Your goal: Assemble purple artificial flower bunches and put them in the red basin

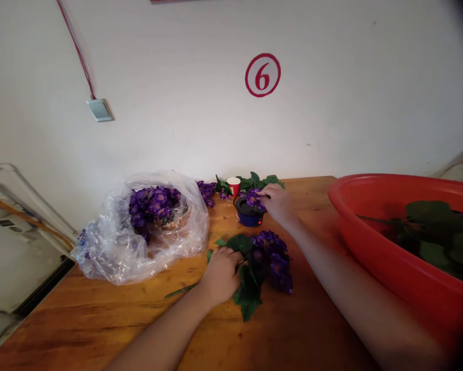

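While the left hand [220,273] is lying on the wooden table [138,319], its fingers are curling down around the stem of a bunch of purple flowers [272,257] with green leaves. That bunch is lying flat near the middle of the table, and the flower heads are pointing away to the right of the hand. A thin green stem end is sticking out on the left side of the hand.

Farther back, the right hand [278,201] is reaching over a small dark blue pot [249,214]. Its fingers are bending down and touching a little purple flower [253,197] that is sitting on top of the pot. I cannot tell if the fingers are pinching the flower or only resting on it. The pot is showing a tiny red light on its front.

Just behind the pot, a small red cup [233,184] is standing near the wall, with more green leaves and purple blooms lying around it.

On the left, a clear plastic bag [111,247] is lying open on the table, and many more purple flowers are sitting inside it.

On the right, a big red tub [390,268] is sitting at the table edge, close beside the right arm. Dark green leaves are lying inside it.

On the white wall, a red number six in a circle [263,75] is showing above the table.
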The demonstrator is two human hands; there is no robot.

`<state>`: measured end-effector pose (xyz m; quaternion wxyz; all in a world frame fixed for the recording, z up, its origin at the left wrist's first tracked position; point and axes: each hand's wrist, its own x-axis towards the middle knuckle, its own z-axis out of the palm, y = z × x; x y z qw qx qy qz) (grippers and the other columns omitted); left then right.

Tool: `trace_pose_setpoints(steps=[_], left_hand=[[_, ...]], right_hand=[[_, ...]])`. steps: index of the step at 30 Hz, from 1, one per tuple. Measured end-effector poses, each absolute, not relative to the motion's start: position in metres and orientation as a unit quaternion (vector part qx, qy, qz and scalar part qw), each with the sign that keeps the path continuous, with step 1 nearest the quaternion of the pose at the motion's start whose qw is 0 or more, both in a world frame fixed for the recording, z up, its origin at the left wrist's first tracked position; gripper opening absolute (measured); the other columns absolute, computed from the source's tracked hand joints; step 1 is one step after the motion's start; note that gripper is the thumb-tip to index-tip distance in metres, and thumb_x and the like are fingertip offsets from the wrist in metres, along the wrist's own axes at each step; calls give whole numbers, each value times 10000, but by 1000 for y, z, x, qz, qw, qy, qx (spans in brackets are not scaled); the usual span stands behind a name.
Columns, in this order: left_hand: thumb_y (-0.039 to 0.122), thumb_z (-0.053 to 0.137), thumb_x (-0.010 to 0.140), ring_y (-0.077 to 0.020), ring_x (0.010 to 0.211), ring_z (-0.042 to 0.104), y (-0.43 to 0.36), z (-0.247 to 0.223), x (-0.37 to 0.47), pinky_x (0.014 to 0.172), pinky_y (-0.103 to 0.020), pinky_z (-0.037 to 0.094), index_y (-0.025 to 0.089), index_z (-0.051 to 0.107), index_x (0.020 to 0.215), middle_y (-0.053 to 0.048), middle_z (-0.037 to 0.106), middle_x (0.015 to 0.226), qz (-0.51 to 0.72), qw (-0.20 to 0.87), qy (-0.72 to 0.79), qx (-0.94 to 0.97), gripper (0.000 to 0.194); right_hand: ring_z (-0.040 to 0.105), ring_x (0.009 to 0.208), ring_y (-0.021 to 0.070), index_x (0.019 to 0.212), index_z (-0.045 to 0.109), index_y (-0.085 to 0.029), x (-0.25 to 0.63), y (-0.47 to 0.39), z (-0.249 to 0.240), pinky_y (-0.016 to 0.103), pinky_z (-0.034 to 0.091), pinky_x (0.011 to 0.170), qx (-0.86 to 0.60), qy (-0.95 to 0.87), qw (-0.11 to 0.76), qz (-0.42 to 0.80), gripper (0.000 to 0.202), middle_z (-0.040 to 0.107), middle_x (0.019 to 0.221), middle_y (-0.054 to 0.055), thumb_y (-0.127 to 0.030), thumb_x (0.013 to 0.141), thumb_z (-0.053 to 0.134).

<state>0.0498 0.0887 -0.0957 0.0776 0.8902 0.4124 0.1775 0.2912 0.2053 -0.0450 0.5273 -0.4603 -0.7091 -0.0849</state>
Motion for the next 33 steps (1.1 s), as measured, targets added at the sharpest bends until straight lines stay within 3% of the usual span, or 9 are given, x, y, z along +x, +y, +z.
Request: trace_pose_setpoints(steps=[8, 24, 33], left_hand=[[231, 539, 853, -189, 792, 543, 95, -96, 49, 734, -306, 363, 183, 529, 670, -36, 580, 733, 222, 142, 390, 883, 190], [221, 500, 888, -178, 781, 555, 94, -95, 49, 734, -304, 359, 178, 539, 677, -35, 603, 731, 227, 152, 375, 886, 219], [290, 494, 894, -198, 762, 557, 99, -94, 46, 707, -318, 363, 181, 574, 695, -62, 606, 732, 194, 105, 377, 900, 241]], right_hand=[[586, 856, 218, 766, 742, -216, 285, 202, -49, 389, 485, 807, -483, -720, 492, -78, 273, 682, 792, 50, -34, 743, 541], [596, 834, 218, 749, 735, -213, 285, 202, -46, 390, 480, 788, -484, -688, 533, -92, 207, 687, 776, 45, -80, 762, 576], [603, 818, 218, 716, 723, -208, 282, 200, -45, 360, 467, 742, -497, -703, 506, -56, 144, 680, 771, 51, -98, 751, 637]])
